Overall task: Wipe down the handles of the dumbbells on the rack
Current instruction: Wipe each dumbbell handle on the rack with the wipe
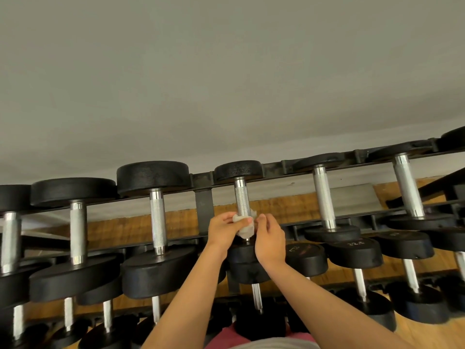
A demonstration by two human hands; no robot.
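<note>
A black rack (pixel 203 201) holds rows of black dumbbells with knurled silver handles. On the middle dumbbell of the top row, a small white cloth (pixel 245 226) is wrapped round the near end of its handle (pixel 242 201). My left hand (pixel 225 231) grips the cloth from the left, thumb across it. From the right, my right hand (pixel 269 238) pinches the cloth's other side with curled fingers. The near head of this dumbbell (pixel 242 253) sits just below both hands.
Larger dumbbells (pixel 157 215) stand to the left on the top row, others (pixel 324 197) to the right. Lower rows hold more dumbbells (pixel 354 253), one marked 22.5. A grey wall rises behind the rack; wooden floor shows beneath.
</note>
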